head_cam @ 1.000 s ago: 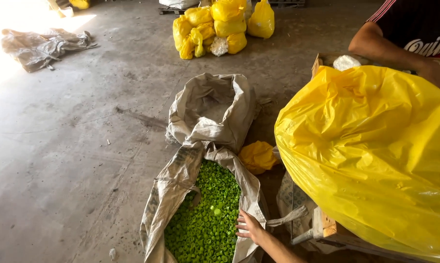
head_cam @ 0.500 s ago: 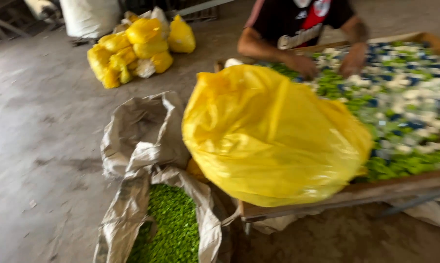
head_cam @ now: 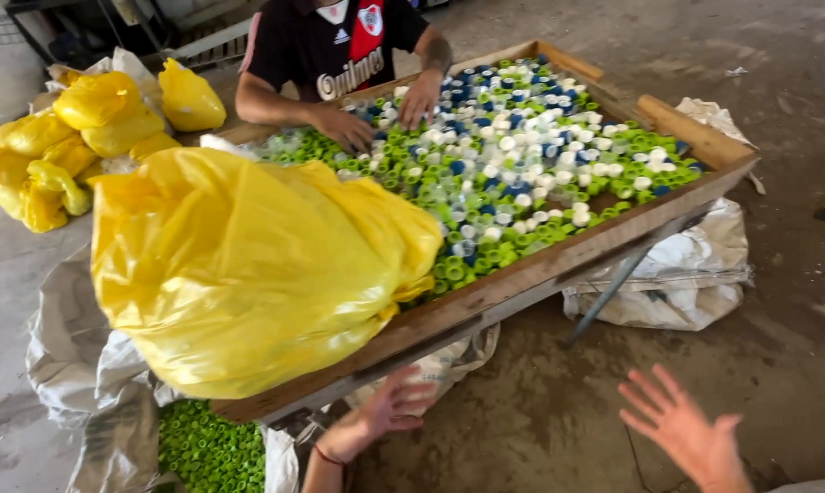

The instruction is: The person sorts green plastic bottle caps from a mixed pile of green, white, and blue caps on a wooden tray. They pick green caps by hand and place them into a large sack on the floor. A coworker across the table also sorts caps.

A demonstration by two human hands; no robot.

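Observation:
A big full yellow plastic bag point(head_cam: 248, 265) lies on the near left end of a wooden sorting tray point(head_cam: 558, 260). The tray holds many green, white and blue bottle caps point(head_cam: 522, 155). My left hand point(head_cam: 389, 411) is below the tray's front edge, fingers loosely curled, holding nothing, near a white sack there. My right hand point(head_cam: 682, 424) is spread open in the air over the concrete floor, empty. Across the tray another person's hands point(head_cam: 376, 114) rest among the caps.
A grey woven sack point(head_cam: 93, 383) with green caps point(head_cam: 211, 452) sits on the floor at the lower left. Several smaller yellow bags point(head_cam: 74, 137) are piled at the far left. A white sack point(head_cam: 677, 274) lies under the tray's right end, beside a metal leg point(head_cam: 613, 288).
The view swung right from the sack of green caps to the tray. The yellow bag came to rest on the tray. My left hand left the sack; my right hand appeared, open.

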